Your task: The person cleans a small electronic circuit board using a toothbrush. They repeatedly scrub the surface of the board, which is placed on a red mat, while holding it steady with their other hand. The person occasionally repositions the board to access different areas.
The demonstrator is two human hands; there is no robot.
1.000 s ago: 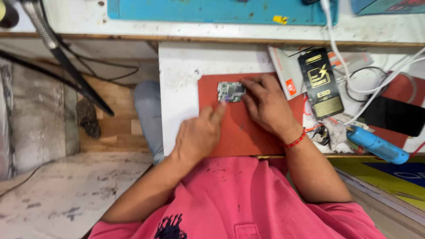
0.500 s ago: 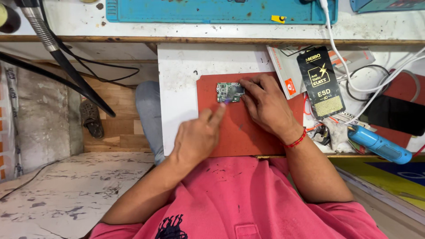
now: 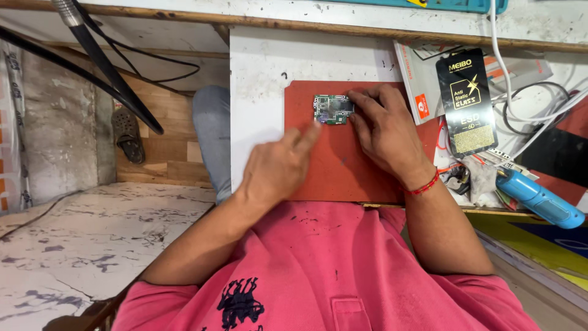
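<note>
Two hands are seen at a small green circuit board (image 3: 334, 109) lying near the far edge of a red mat (image 3: 343, 171). The right hand (image 3: 387, 132) is laid flat, fingers pressing the board's right end; nothing is gripped. The left hand (image 3: 278, 168) is loosely curled, index finger extended to the board's near-left corner. Work on the board appears ongoing. Bare white counter (image 3: 257, 92) lies left of the mat; a black packet (image 3: 468, 101), white cables (image 3: 527, 104) and a blue tool (image 3: 539, 199) crowd the right side.

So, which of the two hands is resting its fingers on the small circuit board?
The right hand, the one with the red wrist thread, has its fingertips on the green circuit board. The left hand only points one finger toward the board's lower corner.
</note>
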